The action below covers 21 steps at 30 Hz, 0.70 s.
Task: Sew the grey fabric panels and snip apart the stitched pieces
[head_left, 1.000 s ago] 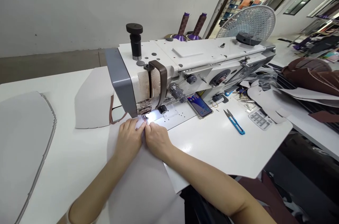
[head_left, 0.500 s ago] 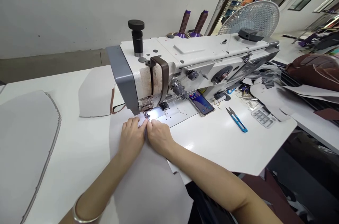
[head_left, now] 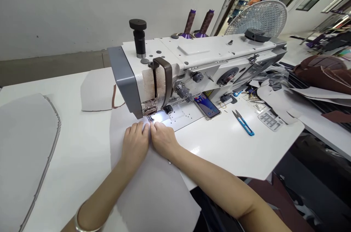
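A pale grey sheet of material (head_left: 157, 191) runs from the near table edge up to the presser foot (head_left: 149, 119) of a white sewing machine (head_left: 161, 52). My left hand (head_left: 135, 140) rests on the sheet just left of the lit needle area, fingers bent and together, thumb at the material's edge. Close beside it, my right hand (head_left: 164, 138) is closed, thumb and forefinger pinching that edge in front of the foot. The pinched seam is mostly hidden by my fingers. Behind the machine head lies another pale grey part (head_left: 97, 91) with a brown strip (head_left: 113, 96) along its side.
A large grey panel (head_left: 24, 151) lies at the left. Right of the needle are a phone (head_left: 207, 106) and blue thread snips (head_left: 243, 123). Two brown thread cones (head_left: 189, 21) and a fan (head_left: 257, 19) stand behind. Brown and grey pieces (head_left: 323, 74) are piled at the far right.
The grey part behind the machine has shifted away from me, and its brown strip lies differently. Both hands remain close to the presser foot. The view has moved slightly.
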Each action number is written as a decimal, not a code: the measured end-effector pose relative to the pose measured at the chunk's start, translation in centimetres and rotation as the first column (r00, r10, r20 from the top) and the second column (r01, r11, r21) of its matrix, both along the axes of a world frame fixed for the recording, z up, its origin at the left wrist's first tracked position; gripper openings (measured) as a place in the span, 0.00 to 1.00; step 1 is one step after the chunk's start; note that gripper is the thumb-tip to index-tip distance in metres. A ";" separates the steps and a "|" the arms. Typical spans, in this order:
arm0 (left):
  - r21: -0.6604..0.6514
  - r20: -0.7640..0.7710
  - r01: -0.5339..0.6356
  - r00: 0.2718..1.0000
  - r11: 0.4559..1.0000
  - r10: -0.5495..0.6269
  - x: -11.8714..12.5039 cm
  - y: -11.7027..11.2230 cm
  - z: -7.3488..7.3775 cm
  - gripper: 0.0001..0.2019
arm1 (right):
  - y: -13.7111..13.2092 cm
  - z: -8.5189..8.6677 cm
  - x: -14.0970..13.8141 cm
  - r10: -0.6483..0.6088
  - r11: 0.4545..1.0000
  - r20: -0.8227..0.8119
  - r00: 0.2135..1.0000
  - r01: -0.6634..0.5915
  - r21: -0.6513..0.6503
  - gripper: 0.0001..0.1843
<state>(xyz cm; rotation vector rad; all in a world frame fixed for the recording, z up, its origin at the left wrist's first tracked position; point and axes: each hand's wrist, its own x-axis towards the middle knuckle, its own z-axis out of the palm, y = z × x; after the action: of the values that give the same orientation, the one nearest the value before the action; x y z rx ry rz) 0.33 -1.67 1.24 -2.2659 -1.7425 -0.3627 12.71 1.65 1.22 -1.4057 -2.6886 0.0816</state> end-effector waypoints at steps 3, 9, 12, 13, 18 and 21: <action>0.009 -0.005 -0.003 1.000 1.000 0.003 0.1 -0.1 -0.2 0.14 | 0.1 0.0 0.0 0.003 1.000 -0.005 1.000 -0.003 -0.002 0.09; 0.031 0.020 0.017 1.000 0.999 -0.017 -0.4 0.4 -1.1 0.15 | 0.0 0.2 -0.1 0.000 1.000 0.012 1.000 0.001 -0.019 0.08; 0.031 0.014 0.032 0.999 0.999 -0.032 -0.7 0.5 -1.2 0.16 | 0.0 0.1 -0.1 -0.003 1.000 0.015 1.000 0.003 -0.009 0.08; 0.034 0.015 0.032 0.999 0.999 -0.032 -0.7 0.4 -1.1 0.16 | 0.0 0.0 -0.1 -0.005 1.000 0.015 1.000 0.005 -0.005 0.08; 0.046 0.040 0.020 0.999 0.999 -0.022 -0.5 0.2 -1.0 0.15 | 0.0 0.0 -0.1 0.009 1.000 0.016 1.000 -0.009 -0.009 0.07; 0.038 0.032 0.024 0.999 0.999 -0.025 -0.9 0.6 -1.2 0.16 | -0.1 0.1 0.0 0.013 1.000 0.014 1.000 -0.013 -0.009 0.07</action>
<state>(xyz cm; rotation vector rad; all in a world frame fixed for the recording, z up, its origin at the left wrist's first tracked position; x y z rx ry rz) -0.58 -1.04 0.02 -2.2693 -1.7103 -0.4355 12.67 1.56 1.31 -1.3964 -2.7129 0.0854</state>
